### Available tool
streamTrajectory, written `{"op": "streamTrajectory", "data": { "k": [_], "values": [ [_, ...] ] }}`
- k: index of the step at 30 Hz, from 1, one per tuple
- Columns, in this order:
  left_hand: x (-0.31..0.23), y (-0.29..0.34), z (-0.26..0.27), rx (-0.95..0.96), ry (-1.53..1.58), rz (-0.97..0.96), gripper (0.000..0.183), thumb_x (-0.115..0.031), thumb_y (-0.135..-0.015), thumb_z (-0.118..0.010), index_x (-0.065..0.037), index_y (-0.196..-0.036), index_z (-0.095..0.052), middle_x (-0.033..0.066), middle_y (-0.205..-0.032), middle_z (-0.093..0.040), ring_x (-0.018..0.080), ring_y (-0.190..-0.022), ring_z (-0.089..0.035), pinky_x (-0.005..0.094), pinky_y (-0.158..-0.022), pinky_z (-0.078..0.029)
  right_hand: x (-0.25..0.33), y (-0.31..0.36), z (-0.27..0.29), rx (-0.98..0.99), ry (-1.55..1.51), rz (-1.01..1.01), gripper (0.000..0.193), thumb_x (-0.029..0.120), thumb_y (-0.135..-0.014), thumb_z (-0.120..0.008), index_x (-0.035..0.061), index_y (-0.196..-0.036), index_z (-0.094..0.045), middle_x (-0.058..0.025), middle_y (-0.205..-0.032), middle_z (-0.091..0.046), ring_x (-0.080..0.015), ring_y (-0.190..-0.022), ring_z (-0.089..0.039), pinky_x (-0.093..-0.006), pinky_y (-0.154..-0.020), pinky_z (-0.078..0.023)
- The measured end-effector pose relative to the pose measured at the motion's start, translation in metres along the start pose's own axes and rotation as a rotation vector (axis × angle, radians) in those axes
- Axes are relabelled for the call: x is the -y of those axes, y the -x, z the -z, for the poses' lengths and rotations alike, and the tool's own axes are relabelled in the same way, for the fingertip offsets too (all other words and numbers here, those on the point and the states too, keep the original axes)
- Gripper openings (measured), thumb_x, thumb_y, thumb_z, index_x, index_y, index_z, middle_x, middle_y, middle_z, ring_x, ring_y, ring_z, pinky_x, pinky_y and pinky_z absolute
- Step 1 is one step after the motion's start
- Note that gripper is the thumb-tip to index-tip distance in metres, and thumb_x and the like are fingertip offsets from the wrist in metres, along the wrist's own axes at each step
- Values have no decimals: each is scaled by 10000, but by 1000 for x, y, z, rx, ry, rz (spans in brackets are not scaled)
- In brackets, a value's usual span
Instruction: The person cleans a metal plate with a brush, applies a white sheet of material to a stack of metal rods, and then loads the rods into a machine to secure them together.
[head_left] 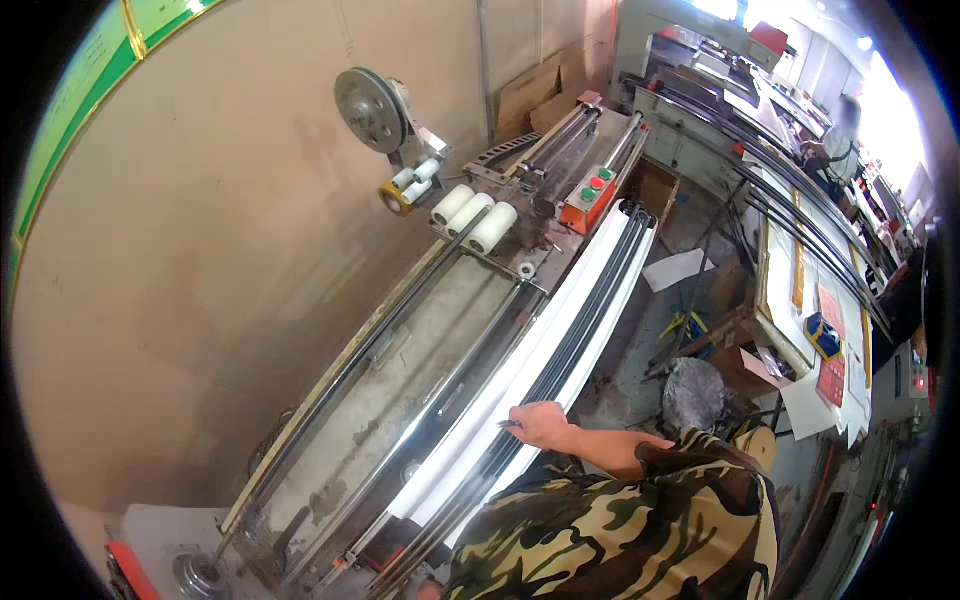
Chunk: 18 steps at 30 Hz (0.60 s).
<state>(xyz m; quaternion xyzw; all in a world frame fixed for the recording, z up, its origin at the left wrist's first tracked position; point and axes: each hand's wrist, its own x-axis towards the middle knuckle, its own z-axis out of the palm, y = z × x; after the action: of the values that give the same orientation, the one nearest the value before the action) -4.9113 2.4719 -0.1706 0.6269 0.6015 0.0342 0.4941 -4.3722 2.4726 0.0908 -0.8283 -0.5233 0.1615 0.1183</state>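
My right hand (540, 426) is closed above the long white strips (500, 395) on the machine bed. A small dark tip sticks out from its fingers, too small to name. Dark rods or bars (565, 365) run lengthwise between the white strips, just beneath this hand. At the lower edge only a sliver of my left hand (430, 590) shows, near the lower ends of the bars; its fingers are hidden. A camouflage sleeve (690, 480) covers my right upper arm.
White rollers (468, 217) and a large grey pulley wheel (370, 108) sit by the wall. Beyond the strips is a red control box (588, 203) with buttons. A cluttered worktable (790, 330) and a plastic bag (693, 392) stand right. A person (838, 145) is farther off.
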Motion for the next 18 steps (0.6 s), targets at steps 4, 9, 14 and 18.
{"op": "streamTrajectory", "data": {
  "k": [4, 9, 14, 18],
  "values": [
    [3, 32, -7, -138, -462, -440, 307, -377, -939, -625, -120, -772, -626, 90, -591, -493, 294, -573, -522, 476, -578, -435, -11, 1, 8, -72, -12, 30, 297, 408, -911, -648, 111, -906, -658, -120, -748, -683, -361, -739, -679, -475, -647, -528],
    [2, 51, -26, -267, -654, -281, 277, -336, -919, -616, -87, -809, -662, 128, -700, -572, 334, -649, -572, 489, -624, -464, -24, 8, 22, -99, -92, 38, 240, 354, -872, -708, 117, -907, -690, -120, -751, -690, -352, -735, -682, -451, -647, -530],
    [-31, 53, -45, -321, -634, 146, 259, -263, -887, -601, -30, -866, -713, 191, -880, -697, 400, -771, -651, 507, -695, -507, -44, 4, 36, -106, -157, 36, 219, 333, -853, -730, 117, -891, -719, -144, -762, -693, -382, -754, -673, -463, -662, -519],
    [-97, 69, -89, -649, 10, 558, 278, -285, -820, -682, -36, -932, -733, 214, -974, -721, 404, -919, -683, 485, -818, -545, -79, -4, 54, -228, -241, 152, 253, 339, -875, -705, 87, -882, -701, -198, -734, -665, -424, -730, -652, -493, -663, -502]
  ]
}}
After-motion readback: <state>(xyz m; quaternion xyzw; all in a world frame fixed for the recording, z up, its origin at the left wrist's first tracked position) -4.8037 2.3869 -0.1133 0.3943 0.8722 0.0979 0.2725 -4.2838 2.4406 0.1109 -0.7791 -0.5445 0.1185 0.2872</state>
